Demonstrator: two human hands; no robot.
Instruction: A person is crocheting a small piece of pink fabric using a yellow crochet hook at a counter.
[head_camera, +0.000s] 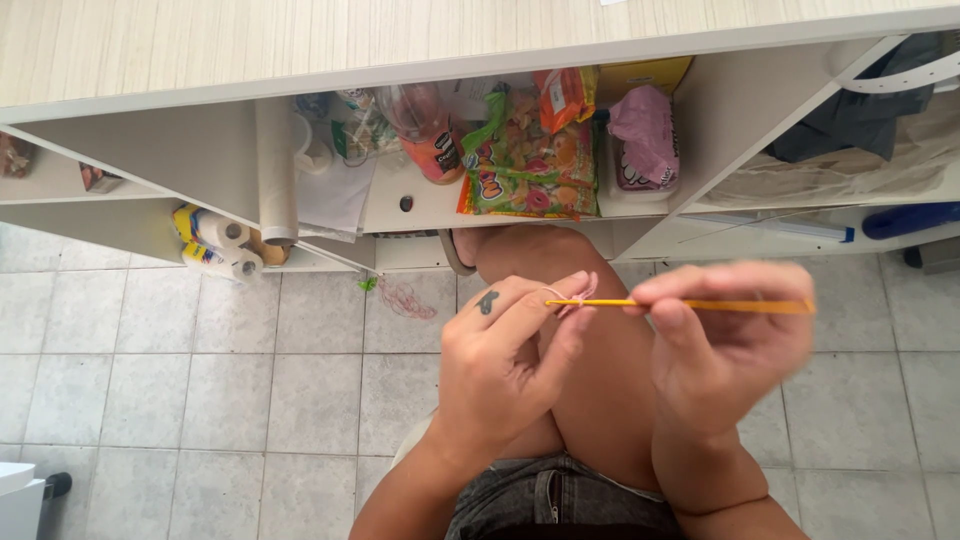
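A long pale wood-grain counter (300, 40) runs across the top, and beneath it white open shelves (720, 120) face the seated person. The floor (200, 380) is laid with light grey tiles. On the right-hand shelf lies a heap of dark and beige cloth (860, 130), with a blue tube-shaped thing (910, 218) below it. The middle shelf is crammed: a bright green and orange snack bag (525, 160), a pink bag (645, 135), an orange packet (565, 95) and a clear bottle with an orange label (425, 125). To the left stands a roll of white paper (277, 170), and lower down a few toilet rolls (225, 245) in yellow and blue wrapping.

The person sits with a bare knee (560, 300) raised between the arms, wearing grey denim shorts (560, 500). The right hand (725, 350) holds a thin yellow crochet hook (700, 305) level, its fingers pinched narrowly round the shaft. The left hand (505, 365), with a small dark tattoo near the thumb, has its fingers closed on a tiny loop of pink yarn (575, 298) at the hook's tip, just above the knee. A loose tangle of pink thread (405, 298) lies on the floor by the shelf foot.
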